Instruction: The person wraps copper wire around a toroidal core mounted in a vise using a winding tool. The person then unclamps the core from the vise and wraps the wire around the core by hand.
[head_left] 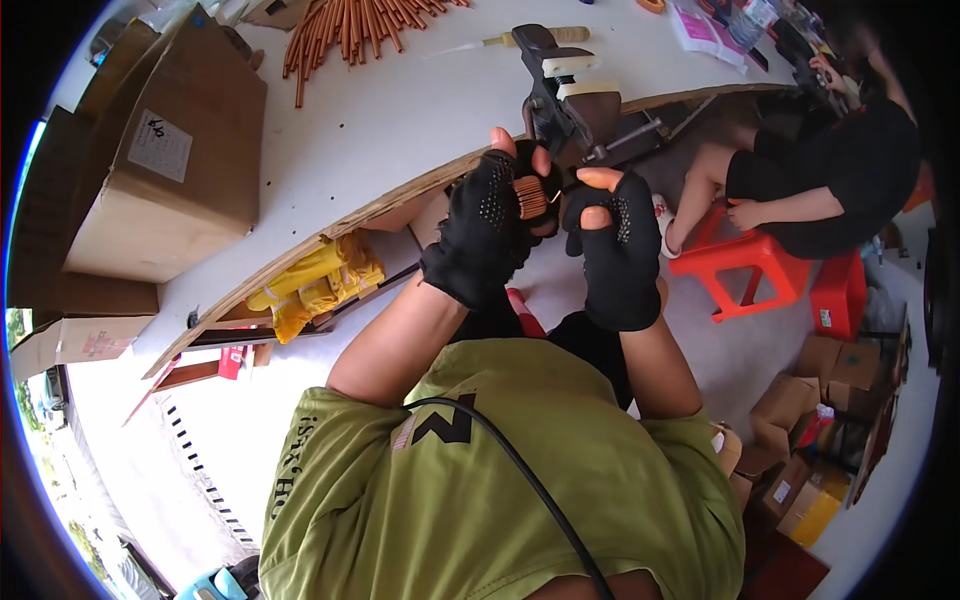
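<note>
A copper wire coil (531,197) with tight, even turns sits in my left hand (487,220), its fingers wrapped round it. One short bent end of the coil sticks out toward the right. My right hand (612,240) is just beside it, fingers curled and thumb bent inward; whatever it may pinch is hidden. Both hands wear black fingerless gloves with dotted grip. Just beyond them, a bench vise (572,90) with pale jaw pads is fixed at the table edge.
Copper rods (350,35) lie in a pile on the white table (400,110), near a screwdriver-like tool with a pale handle (545,37). A large cardboard box (190,150) stands left. At right a person (840,180) sits on a red stool (745,262); cartons (790,410) are stacked below.
</note>
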